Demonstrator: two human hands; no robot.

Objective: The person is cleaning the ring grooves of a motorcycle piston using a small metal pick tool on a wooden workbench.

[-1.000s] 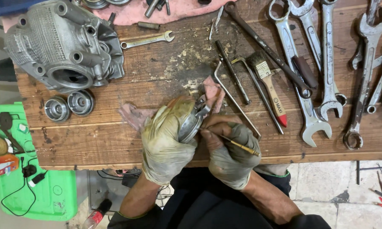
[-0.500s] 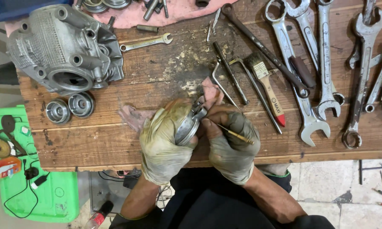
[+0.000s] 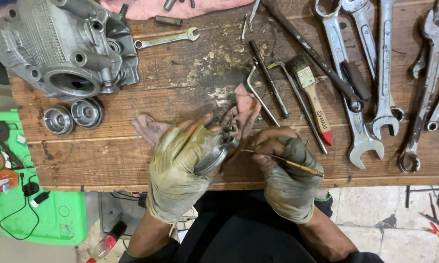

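My left hand [image 3: 178, 170], in a dirty fingerless glove, grips a round grey metal part [image 3: 213, 155] with a shiny rim, tilted on its side above the front edge of the wooden bench [image 3: 132, 156]. My right hand [image 3: 285, 170], gloved the same way, holds a thin brass-coloured pick [image 3: 287, 163] whose tip points left at the metal part. A pink rag [image 3: 241, 109] lies on the bench just behind both hands.
A large grey engine casing [image 3: 63, 48] sits at the back left with two round metal cups [image 3: 73, 117] before it. Several spanners [image 3: 375, 73], a paintbrush [image 3: 312, 95], hex keys and rods lie to the right. A green case [image 3: 29, 209] is on the floor at left.
Both hands have stayed together at the bench's front edge. The right hand's pick has shifted slightly against the metal part, and the part has turned a little in the left hand.
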